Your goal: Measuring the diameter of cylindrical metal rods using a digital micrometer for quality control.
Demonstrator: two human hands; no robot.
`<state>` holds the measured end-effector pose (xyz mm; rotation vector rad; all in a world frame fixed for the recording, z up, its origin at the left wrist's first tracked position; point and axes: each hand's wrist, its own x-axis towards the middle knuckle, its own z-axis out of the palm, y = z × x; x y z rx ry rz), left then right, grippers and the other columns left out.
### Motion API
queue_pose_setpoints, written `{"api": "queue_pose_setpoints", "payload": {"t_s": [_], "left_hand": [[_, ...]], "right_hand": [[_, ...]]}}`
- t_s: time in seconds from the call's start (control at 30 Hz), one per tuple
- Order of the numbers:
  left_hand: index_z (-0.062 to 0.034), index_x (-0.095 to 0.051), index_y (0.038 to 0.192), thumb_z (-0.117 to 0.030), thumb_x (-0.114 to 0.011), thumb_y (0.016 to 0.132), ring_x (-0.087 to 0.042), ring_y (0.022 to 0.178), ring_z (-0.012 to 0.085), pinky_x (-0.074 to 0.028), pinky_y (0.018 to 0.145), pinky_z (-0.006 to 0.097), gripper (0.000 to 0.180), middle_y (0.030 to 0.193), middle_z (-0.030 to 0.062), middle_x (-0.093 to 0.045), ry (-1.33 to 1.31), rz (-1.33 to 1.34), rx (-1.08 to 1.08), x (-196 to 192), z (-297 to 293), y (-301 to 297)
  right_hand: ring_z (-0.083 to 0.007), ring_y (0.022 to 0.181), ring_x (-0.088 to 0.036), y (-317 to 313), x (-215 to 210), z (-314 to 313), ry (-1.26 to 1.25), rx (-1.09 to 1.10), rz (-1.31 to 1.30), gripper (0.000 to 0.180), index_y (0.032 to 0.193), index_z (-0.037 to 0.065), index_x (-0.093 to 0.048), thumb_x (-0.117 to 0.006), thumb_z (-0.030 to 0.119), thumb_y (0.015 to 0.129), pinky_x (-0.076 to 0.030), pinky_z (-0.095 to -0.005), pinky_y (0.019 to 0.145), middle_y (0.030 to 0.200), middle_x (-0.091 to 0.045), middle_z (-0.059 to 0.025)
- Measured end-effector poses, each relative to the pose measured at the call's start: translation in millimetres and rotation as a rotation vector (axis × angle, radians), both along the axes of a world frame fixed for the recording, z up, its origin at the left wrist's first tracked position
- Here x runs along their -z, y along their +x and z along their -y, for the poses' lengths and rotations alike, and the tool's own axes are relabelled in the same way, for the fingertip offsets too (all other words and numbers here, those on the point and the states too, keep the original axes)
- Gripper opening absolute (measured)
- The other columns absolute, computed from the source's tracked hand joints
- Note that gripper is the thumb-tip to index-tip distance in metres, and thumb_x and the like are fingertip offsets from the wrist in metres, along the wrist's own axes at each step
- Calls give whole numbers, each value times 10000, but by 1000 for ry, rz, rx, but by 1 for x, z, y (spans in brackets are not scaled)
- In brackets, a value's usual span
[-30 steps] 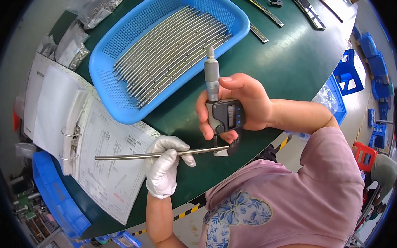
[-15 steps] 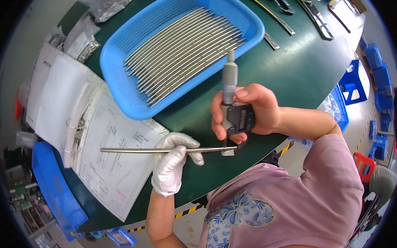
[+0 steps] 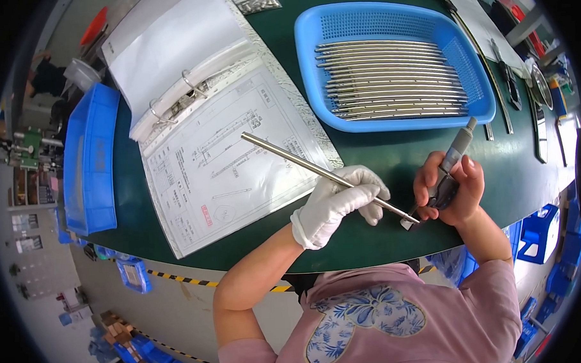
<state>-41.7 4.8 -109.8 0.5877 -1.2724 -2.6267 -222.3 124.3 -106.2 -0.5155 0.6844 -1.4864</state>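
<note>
rod end set into a micrometer over the green bench

a thin metal rod [image 3: 316, 171] runs slantwise between the two hands, its lower end sitting in the frame of a digital micrometer [image 3: 445, 179] and its upper end hanging over the printed drawing beyond the left hand; the left hand [image 3: 339, 202], in a white glove, is closed around the rod near its lower end, fingers curled over it; the right hand [image 3: 454, 188], bare, is wrapped around the micrometer's body, with the grey thimble sticking up past its fingers; the two hands sit just beside each other above the dark green table [image 3: 392, 152]; beyond the left hand lies an open ring binder [image 3: 198, 101] with a technical drawing sheet on top; beyond the right hand stands a blue plastic basket [image 3: 472, 63] holding a row of similar metal rods [image 3: 389, 79] laid side by side; well out past the left hand a blue bin [image 3: 88, 156] rests at the table's edge; past the right hand, several long hand tools [image 3: 501, 84] lie near the basket.
</note>
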Motion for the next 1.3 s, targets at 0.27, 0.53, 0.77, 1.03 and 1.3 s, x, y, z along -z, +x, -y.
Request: {"api": "queue_pose_setpoints", "payload": {"t_s": [0.27, 0.53, 0.77, 1.03, 1.3], "left_hand": [[31, -554, 811, -344, -380, 884, -556, 561, 140, -457, 563, 240, 420, 654, 105, -572, -36, -58, -24, 5, -4, -3], [17, -557, 802, -371, -362, 885, -548, 542, 134, -449, 546, 234, 442, 625, 90, -560, -87, -54, -39, 6, -4, -4], [21, -550, 815, -354, -371, 882, -549, 556, 137, -451, 549, 237, 421, 644, 99, -564, -100, -54, -5, 4, -1, -2], [-22, -528, 677, -325, -380, 880, -398, 420, 77, -312, 398, 201, 394, 508, 23, -442, -269, 174, -91, -30, 16, 16], [-25, -515, 581, -285, -515, 820, -413, 430, 78, -334, 424, 242, 354, 494, 11, -461, -976, 656, 10, -90, 60, -47]], "right_hand": [[-179, 376, -436, 1, -2, -2, 4, 49, -16, 618, 771, 1, -444, -263, 591, 803, -412, -265, 378, 647, -529, -203], [-181, 363, -428, 1, 0, 0, 32, 51, -36, 667, 757, 17, -442, -203, 639, 797, -411, -269, 372, 628, -526, -190], [-180, 341, -413, 3, -1, 1, 66, 64, -33, 664, 771, 38, -458, -151, 625, 814, -416, -277, 362, 616, -525, -187], [-192, 377, -421, -3, 7, 7, 98, 8, 54, 712, 809, 28, -487, -128, 643, 793, -377, -263, 367, 673, -548, -206], [-146, 456, -481, -7, 14, 8, 9, -232, -13, 753, 861, 22, -518, -118, 656, 786, -393, -229, 438, 723, -590, -145]]}}
